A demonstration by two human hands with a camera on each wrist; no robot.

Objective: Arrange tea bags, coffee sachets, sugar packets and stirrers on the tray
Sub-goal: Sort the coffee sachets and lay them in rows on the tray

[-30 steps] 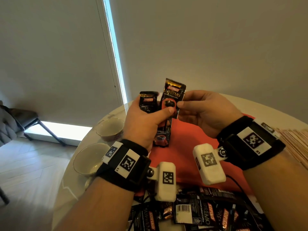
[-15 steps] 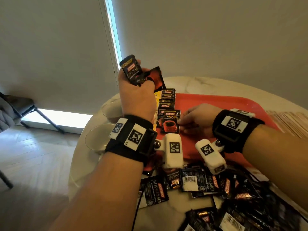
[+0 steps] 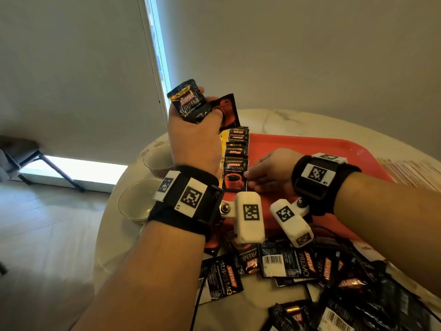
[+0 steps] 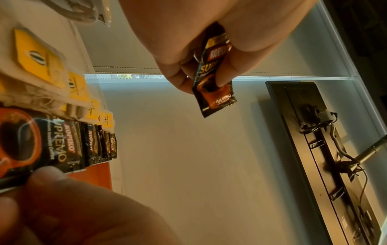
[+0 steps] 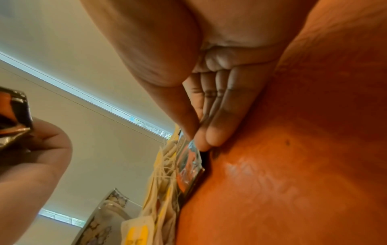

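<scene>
Lying in an overlapped row along the tray's (image 3: 310,149) left edge, coffee sachets (image 3: 237,149) run from far end toward the near one; nearest sachet (image 3: 235,174) lies flat, cup picture up. R hand (image 3: 269,174) rests low on the tray w/ fingertips (image 5: 209,140) straight and together, touching that sachet's right edge, thumb alongside. L hand (image 3: 194,139) is raised above the row, fingers curled round two sachets (image 3: 191,105), thumb pressing across them. Tea bags (image 4: 39,61) w/ yellow tags sit just left of the row, by the tray's left edge, strings tangled. Loose pile of sachets (image 3: 298,263) covers the table (image 3: 286,120) off the tray's near edge, some face down w/ barcodes showing. Two glass bowls (image 3: 136,201) stand on the table left of the tray. Stirrers (image 3: 410,170) lie beyond the tray's right edge.
</scene>
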